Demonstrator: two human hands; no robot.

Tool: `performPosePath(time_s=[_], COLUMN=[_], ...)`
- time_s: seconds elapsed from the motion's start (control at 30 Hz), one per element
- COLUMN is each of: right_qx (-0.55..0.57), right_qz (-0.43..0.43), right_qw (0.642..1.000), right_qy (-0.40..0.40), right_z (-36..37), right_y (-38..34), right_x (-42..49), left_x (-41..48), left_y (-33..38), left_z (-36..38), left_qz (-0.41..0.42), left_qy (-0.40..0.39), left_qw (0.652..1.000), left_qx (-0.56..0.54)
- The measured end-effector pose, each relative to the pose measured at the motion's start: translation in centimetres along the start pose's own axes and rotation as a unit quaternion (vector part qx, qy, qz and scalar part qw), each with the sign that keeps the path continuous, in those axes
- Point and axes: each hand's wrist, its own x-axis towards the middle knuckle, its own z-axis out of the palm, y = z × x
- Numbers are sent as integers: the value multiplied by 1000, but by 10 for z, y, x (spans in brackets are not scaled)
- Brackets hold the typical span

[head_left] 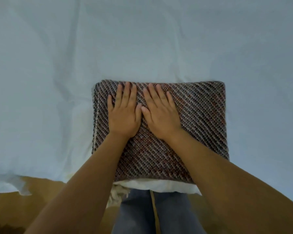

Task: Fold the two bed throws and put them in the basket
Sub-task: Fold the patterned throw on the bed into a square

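Note:
A folded bed throw [198, 119], knitted in diagonal stripes of brown, grey and rust, lies as a thick rectangle near the bed's front edge. Cream fringe [117, 195] from it hangs over the edge at the lower left. My left hand [123, 112] and my right hand [161, 112] lie flat side by side on the throw's left half, fingers straight and pointing away from me, thumbs almost touching. Both press down on the fabric. No second throw and no basket are in view.
The bed is covered by a pale, slightly wrinkled sheet [142, 39] that fills most of the view. Its front edge runs along the bottom, with brown floor [32, 208] below it. My legs in blue jeans [152, 215] stand against the bed.

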Motion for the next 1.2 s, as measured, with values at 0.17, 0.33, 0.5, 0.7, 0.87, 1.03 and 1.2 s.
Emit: performPosePath(time_s=[0.17,0.33,0.5,0.7,0.87,1.03,1.2], right_qx=[-36,-55,-48,70,-25,-39,-28], right_qz=[38,94,182,86,49,63,111], right_qw=[999,994,982,988,998,997,993], right_qy=[14,25,3,104,18,37,37], right_z=[0,-9,-23,-10,26,30,22], right_y=[27,62,64,-48,-38,15,43], right_x=[-12,-34,-40,-69,-101,-116,-132], left_x=[3,2,-1,-100,-122,-117,-117], left_y=[-13,-24,-14,21,-4,-27,-65], left_z=[7,6,-16,-22,17,30,29], left_qz=[-13,-41,-85,-60,-86,-26,40], left_qy=[25,19,-1,61,-7,-9,-38], left_qw=[1000,999,995,985,992,995,996], left_qx=[-13,1,-54,-147,-97,-92,-70])
